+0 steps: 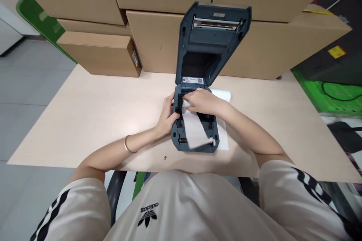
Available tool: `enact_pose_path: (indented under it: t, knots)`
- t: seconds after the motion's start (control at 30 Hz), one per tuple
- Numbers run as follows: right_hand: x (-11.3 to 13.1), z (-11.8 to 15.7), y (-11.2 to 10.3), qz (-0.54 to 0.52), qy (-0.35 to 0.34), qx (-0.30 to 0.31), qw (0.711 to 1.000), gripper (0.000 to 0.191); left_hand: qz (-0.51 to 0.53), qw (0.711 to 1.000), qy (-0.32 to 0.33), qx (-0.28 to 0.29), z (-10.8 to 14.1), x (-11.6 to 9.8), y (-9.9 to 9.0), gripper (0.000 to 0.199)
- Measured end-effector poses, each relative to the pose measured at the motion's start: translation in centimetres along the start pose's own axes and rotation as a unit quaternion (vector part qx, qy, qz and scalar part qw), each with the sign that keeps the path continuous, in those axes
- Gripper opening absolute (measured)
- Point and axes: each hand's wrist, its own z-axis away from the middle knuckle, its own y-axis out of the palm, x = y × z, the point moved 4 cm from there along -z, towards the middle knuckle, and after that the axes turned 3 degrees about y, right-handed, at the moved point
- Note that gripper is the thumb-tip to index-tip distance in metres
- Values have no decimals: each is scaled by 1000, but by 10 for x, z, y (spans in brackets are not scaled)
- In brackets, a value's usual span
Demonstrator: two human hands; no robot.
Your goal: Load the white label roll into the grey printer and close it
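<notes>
The near edge of the table (93, 120) lies in front of a white shirt (181, 207), and a small dark mark (165, 157) shows on the tabletop near that edge. The printer (177, 135) rests on the table just beyond, front end toward the wearer. A strip (195, 128) of white paper lies lengthwise over its open bay, with the loose end near the front roller. The left hand (166, 118), below a bracelet (126, 145) on the forearm, is curved around the left side of the printer, thumb over the rim. The right hand (202, 99) reaches across from the right into the rear of the bay, fingers bent at the upper end of the strip; whether they pinch it cannot be told. A white sheet (223, 135) protrudes at the right side of the printer, and a white roll (223, 95) lies near its right rear corner. The lid (206, 39) stands open at the rear. Behind it are large cartons (158, 41), with a smaller box (96, 54) to the left.
</notes>
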Motion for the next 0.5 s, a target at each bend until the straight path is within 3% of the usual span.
enact_pose_path:
  t: [0.13,0.27,0.37,0.5]
  knots:
    - [-3,20,9,-22,-20,-5,1000,44,-5,1000,7,6,0,1,0,85]
    - [9,76,9,-140,-106,11,984,53,7,1000,9,8,2,0,1,85]
    - [23,113,12,-176,-111,43,977,54,6,1000,-2,11,2,-3,1,84]
    - [39,133,24,-218,-128,104,962,85,5,1000,-16,15,1,-6,-1,86]
